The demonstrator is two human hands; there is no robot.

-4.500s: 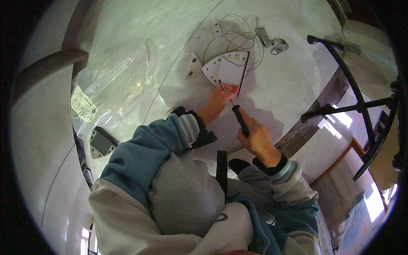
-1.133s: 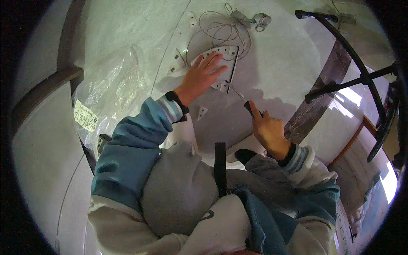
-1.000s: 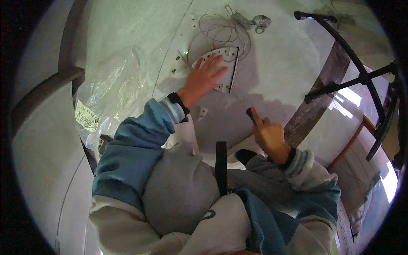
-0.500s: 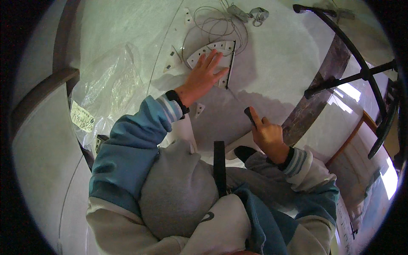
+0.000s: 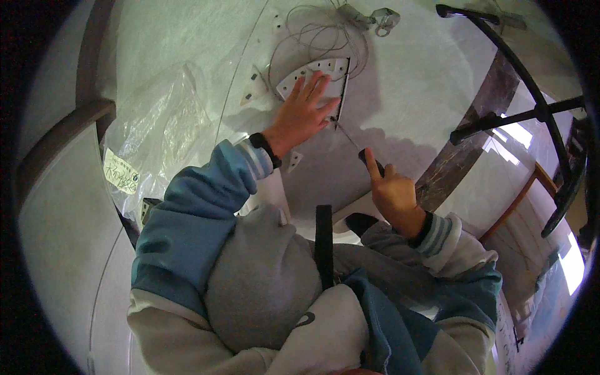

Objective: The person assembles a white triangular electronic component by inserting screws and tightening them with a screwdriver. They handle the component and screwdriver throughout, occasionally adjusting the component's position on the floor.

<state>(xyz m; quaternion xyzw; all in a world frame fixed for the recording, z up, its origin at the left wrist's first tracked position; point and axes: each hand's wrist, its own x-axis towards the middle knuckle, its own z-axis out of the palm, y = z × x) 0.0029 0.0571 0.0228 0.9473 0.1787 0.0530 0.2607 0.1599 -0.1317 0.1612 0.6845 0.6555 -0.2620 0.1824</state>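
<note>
upper centre of the frame: a white curved-edged panel (image 5: 337,80) lies on a pale floor (image 5: 425,81). the left hand (image 5: 299,117) rests over it, fingers spread. just right of centre, the right hand (image 5: 395,197) grips a black-handled screwdriver (image 5: 362,155), index finger extended, its shaft reaching the panel's lower right corner. left: a clear plastic bag (image 5: 165,119).

The pale floor (image 5: 406,94) bears a white panel (image 5: 337,78), coiled wire (image 5: 360,56) and clear plastic (image 5: 165,119).
</note>
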